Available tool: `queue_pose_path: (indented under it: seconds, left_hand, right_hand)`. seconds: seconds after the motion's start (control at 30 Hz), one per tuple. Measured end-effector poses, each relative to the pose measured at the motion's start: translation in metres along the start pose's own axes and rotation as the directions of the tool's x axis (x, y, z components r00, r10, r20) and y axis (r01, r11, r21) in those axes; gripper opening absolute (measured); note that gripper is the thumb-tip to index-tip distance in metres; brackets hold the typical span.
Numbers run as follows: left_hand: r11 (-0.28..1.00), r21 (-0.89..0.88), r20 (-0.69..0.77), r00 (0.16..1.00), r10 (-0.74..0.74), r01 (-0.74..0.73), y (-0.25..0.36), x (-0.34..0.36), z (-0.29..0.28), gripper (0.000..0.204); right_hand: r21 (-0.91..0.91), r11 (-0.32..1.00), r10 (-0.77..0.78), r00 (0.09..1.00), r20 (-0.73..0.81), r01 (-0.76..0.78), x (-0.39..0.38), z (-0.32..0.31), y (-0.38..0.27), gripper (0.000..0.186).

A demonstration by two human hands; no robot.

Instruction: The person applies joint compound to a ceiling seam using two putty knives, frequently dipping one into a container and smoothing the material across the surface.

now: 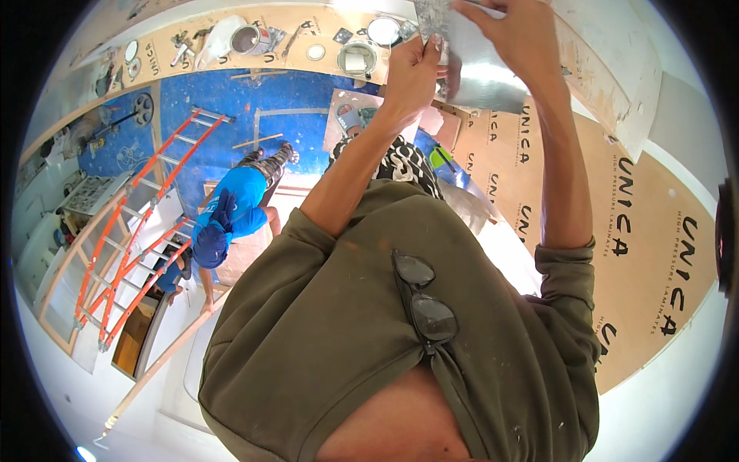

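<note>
A wide, shiny metal scraper blade, smeared grey, pinched between the left hand and right hand, tilted.

The top edge of the picture cuts off the fingertips of the right hand and the upper part of the metal sheet, while the left hand hides its left border.

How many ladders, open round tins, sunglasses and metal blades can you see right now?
Orange ladders: 1
Open round tins, one left, one right: 2
Sunglasses on the shirt: 1
Metal blades, held by the left hand and right hand: 1
Total: 5
</note>
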State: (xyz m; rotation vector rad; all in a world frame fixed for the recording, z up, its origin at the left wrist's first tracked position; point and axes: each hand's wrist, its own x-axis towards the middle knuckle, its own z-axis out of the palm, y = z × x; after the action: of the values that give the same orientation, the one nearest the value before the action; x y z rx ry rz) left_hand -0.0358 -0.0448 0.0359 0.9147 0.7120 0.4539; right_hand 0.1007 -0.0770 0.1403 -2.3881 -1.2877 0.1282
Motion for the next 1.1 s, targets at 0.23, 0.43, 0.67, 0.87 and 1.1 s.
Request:
queue_pose_path:
  seconds: [0.23, 0.43, 0.67, 0.87, 1.1]
  left_hand:
    - [0.982, 0.181, 0.083, 0.996, 0.032, -0.046, -0.013, 0.006, -0.012, 0.036]
    - [0.990, 0.137, 0.083, 0.996, 0.020, -0.031, -0.005, 0.005, -0.013, 0.037]
    - [0.994, 0.111, 0.113, 0.994, -0.009, -0.003, -0.009, 0.010, -0.019, 0.036]
    - [0.998, -0.028, 0.146, 0.988, -0.048, 0.052, -0.004, 0.010, -0.028, 0.035]
    - [0.989, 0.142, 0.171, 0.983, -0.065, 0.041, -0.002, 0.015, -0.033, 0.032]
  right_hand:
    - [-0.034, 0.998, 0.047, 0.996, 0.076, -0.045, 0.005, 0.000, -0.003, 0.040]
    - [-0.082, 0.995, -0.044, 0.995, 0.093, 0.051, 0.012, 0.003, -0.012, 0.039]
    - [-0.006, 0.981, -0.194, 0.974, 0.120, 0.196, 0.019, 0.013, -0.004, 0.036]
    - [-0.059, 0.993, -0.095, 0.991, 0.096, 0.101, 0.014, -0.005, 0.002, 0.033]
    - [-0.033, 0.978, -0.203, 0.974, 0.104, 0.207, 0.020, 0.015, -0.014, 0.031]
